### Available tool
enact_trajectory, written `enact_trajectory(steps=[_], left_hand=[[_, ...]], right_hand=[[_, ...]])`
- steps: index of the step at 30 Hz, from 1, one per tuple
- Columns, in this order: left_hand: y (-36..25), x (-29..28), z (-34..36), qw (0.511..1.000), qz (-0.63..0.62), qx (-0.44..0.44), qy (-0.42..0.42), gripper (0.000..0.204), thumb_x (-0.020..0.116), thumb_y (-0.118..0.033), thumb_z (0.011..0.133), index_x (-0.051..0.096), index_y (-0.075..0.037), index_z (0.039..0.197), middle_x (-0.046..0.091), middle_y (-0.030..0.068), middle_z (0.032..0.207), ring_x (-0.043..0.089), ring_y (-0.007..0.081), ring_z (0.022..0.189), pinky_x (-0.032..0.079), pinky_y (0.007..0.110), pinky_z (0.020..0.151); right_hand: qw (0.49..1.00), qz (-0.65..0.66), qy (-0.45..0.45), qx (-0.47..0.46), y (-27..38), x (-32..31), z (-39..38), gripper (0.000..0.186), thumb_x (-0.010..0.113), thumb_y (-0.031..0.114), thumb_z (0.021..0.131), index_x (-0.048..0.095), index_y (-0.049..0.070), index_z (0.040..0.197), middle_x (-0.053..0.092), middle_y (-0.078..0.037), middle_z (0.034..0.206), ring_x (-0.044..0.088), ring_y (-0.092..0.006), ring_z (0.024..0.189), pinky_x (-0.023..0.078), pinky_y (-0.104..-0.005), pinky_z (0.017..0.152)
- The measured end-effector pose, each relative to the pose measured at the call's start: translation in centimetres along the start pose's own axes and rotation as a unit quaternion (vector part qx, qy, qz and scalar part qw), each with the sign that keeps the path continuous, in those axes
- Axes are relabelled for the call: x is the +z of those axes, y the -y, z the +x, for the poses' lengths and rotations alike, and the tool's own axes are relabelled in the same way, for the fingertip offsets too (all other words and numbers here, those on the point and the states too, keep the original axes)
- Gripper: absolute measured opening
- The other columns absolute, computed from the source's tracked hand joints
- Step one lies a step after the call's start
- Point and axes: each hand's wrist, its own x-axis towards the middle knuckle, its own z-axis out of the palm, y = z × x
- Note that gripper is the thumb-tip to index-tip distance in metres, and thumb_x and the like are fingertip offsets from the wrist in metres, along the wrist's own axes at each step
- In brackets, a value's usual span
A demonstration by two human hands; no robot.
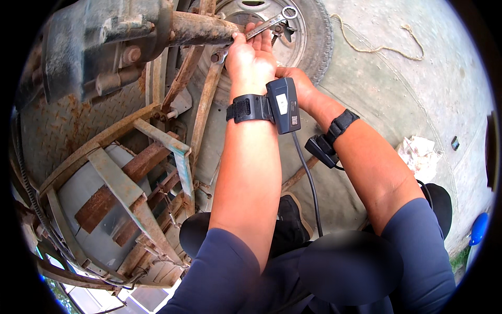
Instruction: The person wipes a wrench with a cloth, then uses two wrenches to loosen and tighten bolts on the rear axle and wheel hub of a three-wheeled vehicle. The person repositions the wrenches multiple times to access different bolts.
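My left hand (252, 51) reaches up beside a rusty axle tube (204, 29), palm turned up. A combination wrench (269, 22) lies across its fingers, with the thumb against the shaft near the tube. The wrench's ring end points up and right, in front of the wheel; its lower end is by a bolt (215, 57) at the frame. Just below and right of that wrist is my right hand (294, 78). Its fingers go behind the left wrist, so what they touch is hidden.
A wheel with a tyre (318, 39) lies beyond my hands. Rusty frame bars (117, 178) and a heavy greasy housing (104, 47) fill the left. On the floor at right are a rope (374, 49), a white cloth (420, 157) and a small dark object (455, 143).
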Motion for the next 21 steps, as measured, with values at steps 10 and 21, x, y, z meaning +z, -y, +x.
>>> enact_trajectory(steps=[10,21], left_hand=[[-3.8,-7.3,-5.4,0.942,0.335,0.007,-0.002,0.016,0.054,-0.019,0.1,0.054,-0.005,0.093,0.058,0.006,0.082,0.057,0.02,0.073,0.051,0.035,0.072],[-17.8,-4.6,-2.5,0.216,0.933,0.28,0.069,0.032,0.063,-0.03,0.09,0.065,-0.005,0.11,0.067,0.0213,0.098,0.063,0.0401,0.095,0.049,0.046,0.078]], right_hand=[[0.997,-0.064,0.012,0.037,1.1,0.2,-0.4,0.034,0.059,0.031,0.094,0.067,0.004,0.114,0.064,-0.011,0.066,0.061,-0.0178,0.05,0.051,-0.034,0.052],[0.998,-0.035,0.023,0.05,2.0,-0.2,-0.9,0.039,0.06,0.029,0.097,0.062,0.002,0.124,0.054,-0.001,0.061,0.052,-0.0121,0.044,0.043,-0.0295,0.043]])
